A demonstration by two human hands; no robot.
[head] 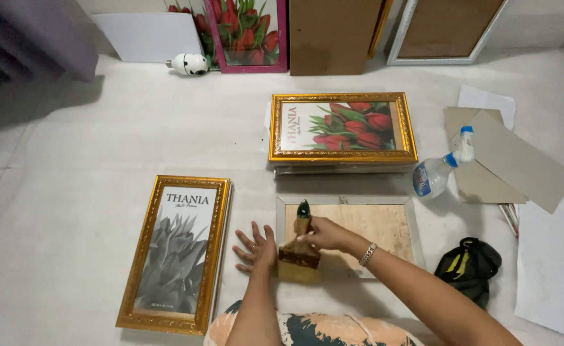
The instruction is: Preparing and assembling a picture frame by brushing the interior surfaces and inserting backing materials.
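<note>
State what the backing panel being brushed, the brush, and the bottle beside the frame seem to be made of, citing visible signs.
Backing panel: looks like plywood or pressed board, matt tan with blotchy grain.
Brush: apparently a wooden handle with a green tip and pale bristles, held by the right hand.
Spray bottle: clear plastic, see-through and glossy.

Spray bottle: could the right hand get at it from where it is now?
Probably yes. The spray bottle lies on the floor just past the face-down frame, with nothing between it and the right hand; but that hand grips a paintbrush.
</note>
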